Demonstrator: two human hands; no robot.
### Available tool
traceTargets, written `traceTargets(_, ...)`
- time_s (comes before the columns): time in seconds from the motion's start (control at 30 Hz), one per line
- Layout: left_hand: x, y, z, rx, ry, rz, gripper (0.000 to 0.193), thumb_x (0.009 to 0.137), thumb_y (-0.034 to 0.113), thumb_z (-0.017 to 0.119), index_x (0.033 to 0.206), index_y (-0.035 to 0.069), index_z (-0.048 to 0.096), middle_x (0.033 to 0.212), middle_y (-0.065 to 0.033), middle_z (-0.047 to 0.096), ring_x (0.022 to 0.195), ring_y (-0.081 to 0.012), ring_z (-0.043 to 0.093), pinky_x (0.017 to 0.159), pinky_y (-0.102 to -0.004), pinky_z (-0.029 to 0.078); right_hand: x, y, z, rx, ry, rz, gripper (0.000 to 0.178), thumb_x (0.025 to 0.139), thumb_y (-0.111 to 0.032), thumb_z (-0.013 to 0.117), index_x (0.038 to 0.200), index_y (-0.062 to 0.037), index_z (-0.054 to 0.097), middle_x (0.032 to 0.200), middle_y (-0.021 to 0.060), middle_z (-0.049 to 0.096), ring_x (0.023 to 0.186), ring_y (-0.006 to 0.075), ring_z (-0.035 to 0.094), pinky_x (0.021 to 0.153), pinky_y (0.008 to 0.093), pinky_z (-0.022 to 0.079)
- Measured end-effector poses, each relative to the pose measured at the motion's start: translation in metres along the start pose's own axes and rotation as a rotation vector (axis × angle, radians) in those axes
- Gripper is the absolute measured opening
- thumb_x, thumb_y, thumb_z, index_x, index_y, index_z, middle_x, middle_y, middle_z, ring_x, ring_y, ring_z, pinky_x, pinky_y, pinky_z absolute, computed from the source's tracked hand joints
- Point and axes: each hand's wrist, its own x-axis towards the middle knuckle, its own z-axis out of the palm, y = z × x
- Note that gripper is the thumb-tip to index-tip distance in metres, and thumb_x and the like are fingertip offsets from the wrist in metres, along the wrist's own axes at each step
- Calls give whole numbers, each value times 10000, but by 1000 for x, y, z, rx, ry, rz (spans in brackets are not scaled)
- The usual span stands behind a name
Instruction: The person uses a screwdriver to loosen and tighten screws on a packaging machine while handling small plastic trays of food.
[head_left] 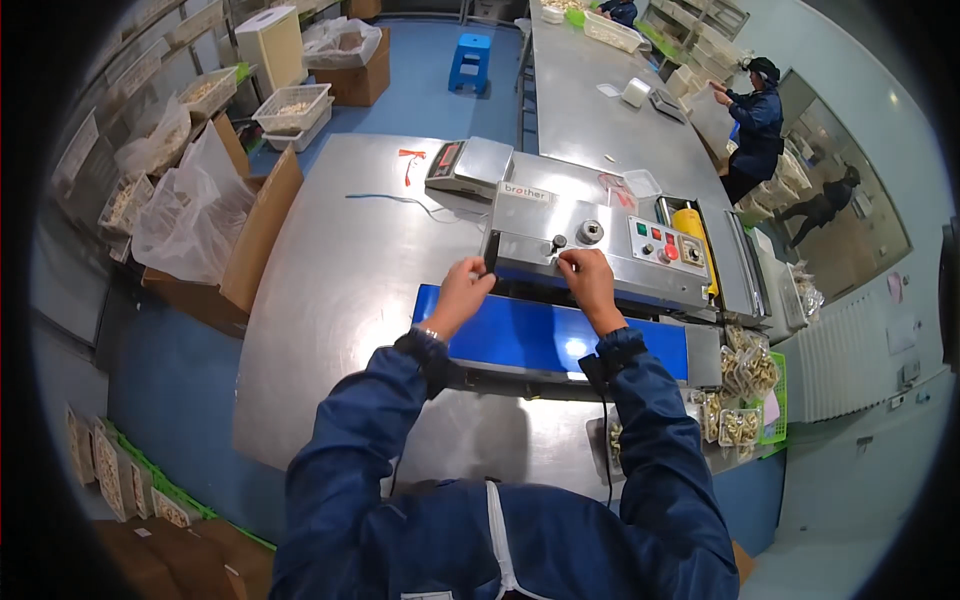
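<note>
A band sealing machine [625, 232] with a steel housing stands on the steel table, and a blue conveyor belt [535, 330] runs along its near side. My left hand [462, 296] is curled at the left end of the housing, its fingertips against the dark edge; what they grip, if anything, is hidden. My right hand [590, 284] pinches at the front of the housing, just below a small black knob [559, 241]; the small part between its fingers is too little to name. Right of it is the control panel [667, 246] with coloured buttons.
A digital scale [470, 166] sits behind the machine, near a red ribbon [410, 163] and a blue cord [395, 198]. Filled clear packs [740, 427] lie at the right in a green basket [774, 400]. A lined carton [262, 225] stands left. A co-worker [760, 120] stands beyond at right.
</note>
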Motion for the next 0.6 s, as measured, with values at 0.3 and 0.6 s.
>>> traceTargets(0.3, 34, -17, 38, 180, -49, 114, 307, 873, 305, 632, 868, -1, 634, 805, -136, 593, 741, -267, 599, 666, -362, 467, 4, 6, -7, -145, 4, -257, 55, 762, -120, 702, 809, -102, 681, 777, 34, 653, 816, 247, 597, 693, 347, 512)
traceTargets(0.6, 35, -14, 37, 189, -30, 61, 296, 872, 307, 634, 882, 12, 634, 816, -150, 607, 737, -301, 598, 660, -361, 471, 15, 5, -1, -285, -61, -384, 25, 787, -126, 625, 788, -105, 612, 717, 47, 605, 707, 232, 610, 581, 340, 491)
